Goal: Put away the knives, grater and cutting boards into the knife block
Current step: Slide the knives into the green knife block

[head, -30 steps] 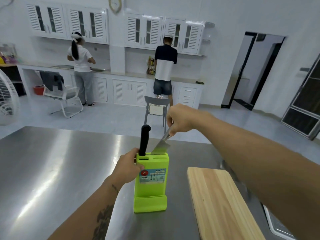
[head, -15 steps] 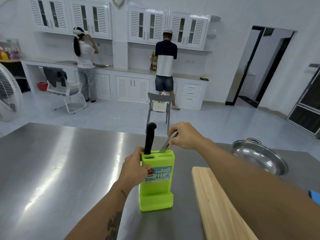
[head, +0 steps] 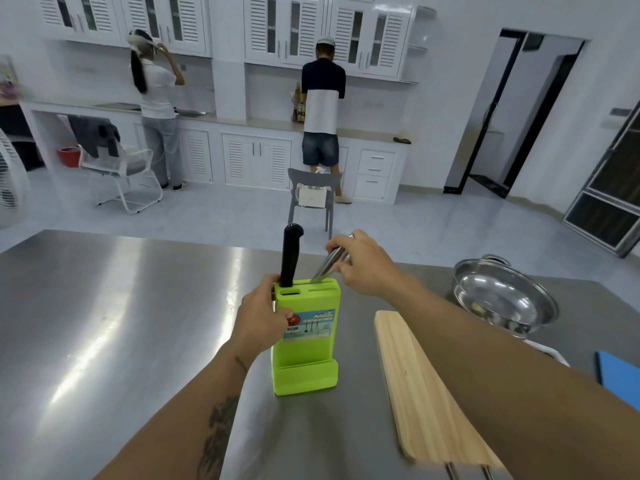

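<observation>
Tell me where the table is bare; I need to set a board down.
Bare: the whole table left of the knife block and left hand. Crowded: right of it, with the wooden board, pot and blue board.

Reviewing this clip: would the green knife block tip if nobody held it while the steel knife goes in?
Probably yes. The knife block is tall, narrow and looks like light plastic. The left hand braces its side, and the steel knife in the right hand enters tilted, pushing sideways.

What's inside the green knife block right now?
In the knife block, a black-handled knife stands in a left slot. The right hand slides a steel-handled knife into a right slot. An oval front hole looks empty. Blades are hidden.
</observation>
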Available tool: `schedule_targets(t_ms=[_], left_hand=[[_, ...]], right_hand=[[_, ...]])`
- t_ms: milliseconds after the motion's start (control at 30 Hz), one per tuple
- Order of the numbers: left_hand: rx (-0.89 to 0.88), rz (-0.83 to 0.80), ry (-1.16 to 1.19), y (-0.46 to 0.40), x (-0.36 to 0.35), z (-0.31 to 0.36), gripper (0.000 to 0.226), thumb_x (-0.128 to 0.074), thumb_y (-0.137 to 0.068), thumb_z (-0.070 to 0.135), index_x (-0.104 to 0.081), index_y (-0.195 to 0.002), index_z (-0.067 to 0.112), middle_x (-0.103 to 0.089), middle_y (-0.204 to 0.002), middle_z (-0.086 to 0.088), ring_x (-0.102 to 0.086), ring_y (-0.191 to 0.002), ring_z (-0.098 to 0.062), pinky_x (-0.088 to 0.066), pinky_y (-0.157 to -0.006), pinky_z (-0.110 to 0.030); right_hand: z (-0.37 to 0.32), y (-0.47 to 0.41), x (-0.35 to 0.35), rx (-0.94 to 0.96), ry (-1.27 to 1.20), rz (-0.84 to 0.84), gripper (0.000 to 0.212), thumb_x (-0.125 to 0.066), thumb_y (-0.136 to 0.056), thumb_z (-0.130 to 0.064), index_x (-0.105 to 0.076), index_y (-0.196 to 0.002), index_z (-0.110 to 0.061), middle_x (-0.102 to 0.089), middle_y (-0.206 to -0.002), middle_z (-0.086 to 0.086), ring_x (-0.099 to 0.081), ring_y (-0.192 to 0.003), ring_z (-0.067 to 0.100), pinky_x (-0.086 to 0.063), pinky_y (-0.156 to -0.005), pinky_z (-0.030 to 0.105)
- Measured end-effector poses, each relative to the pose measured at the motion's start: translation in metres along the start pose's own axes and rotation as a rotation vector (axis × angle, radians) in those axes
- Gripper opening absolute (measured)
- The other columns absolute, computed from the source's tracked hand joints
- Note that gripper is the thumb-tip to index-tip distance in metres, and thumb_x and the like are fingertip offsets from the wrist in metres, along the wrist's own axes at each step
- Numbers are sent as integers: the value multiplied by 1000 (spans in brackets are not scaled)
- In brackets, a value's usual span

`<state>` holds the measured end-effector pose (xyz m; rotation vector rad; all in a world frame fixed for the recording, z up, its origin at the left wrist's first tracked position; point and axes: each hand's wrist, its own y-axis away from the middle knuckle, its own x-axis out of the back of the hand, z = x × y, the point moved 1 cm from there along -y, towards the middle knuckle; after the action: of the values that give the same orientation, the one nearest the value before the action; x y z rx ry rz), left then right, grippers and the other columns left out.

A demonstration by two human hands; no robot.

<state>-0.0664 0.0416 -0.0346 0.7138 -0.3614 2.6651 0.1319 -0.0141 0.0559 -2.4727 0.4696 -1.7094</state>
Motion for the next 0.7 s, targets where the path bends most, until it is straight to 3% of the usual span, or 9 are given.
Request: schedule_targets(t_ms=[133, 300, 433, 567, 700], left_hand=[[56, 24, 59, 6, -3, 3, 56, -70, -78, 5, -50, -122, 35, -63, -110, 2, -62, -97, -20, -57, -71, -30], [54, 79, 97, 15, -7, 6, 55, -69, -79, 6, -50, -124, 31, -61, -115, 3, -61, -104, -20, -55, -75, -30], [42, 248, 54, 30, -7, 17, 54, -69, -80, 11, -49, -129, 23, -53, -127, 0, -55, -112, -19, -49, -85, -32], [-129, 389, 14, 48, -13, 36, 34, -62, -81, 6, -58, -113, 18, -54, -112, 1, -57, -95, -16, -42, -78, -25], [-293, 275, 50, 57, -48, 51, 26, -62, -78, 1, -65, -99, 15, -60, -98, 2, -59, -82, -13, -48, -79, -26]], right_hand=[[0, 9, 4, -6, -4, -46, 40, -60, -89, -15, -56, -124, -33, -43, -110, -2, -59, -93, 22, -51, -86, 40], [5, 21, 11, -12, -21, -46, 55, -56, -92, -14, -44, -140, -36, -43, -117, 0, -55, -108, 27, -42, -88, 33], [17, 43, 20, -45, -64, 5, 57, -55, -93, -16, -39, -143, -39, -47, -115, 4, -51, -111, 27, -42, -92, 36], [44, 87, 31, -140, -150, 77, 54, -57, -93, -14, -46, -141, -36, -52, -122, 7, -56, -108, 23, -45, -95, 34], [88, 154, 36, -348, -181, 67, 53, -60, -93, -18, -46, -142, -32, -53, -120, 3, -55, -106, 18, -46, -93, 34]])
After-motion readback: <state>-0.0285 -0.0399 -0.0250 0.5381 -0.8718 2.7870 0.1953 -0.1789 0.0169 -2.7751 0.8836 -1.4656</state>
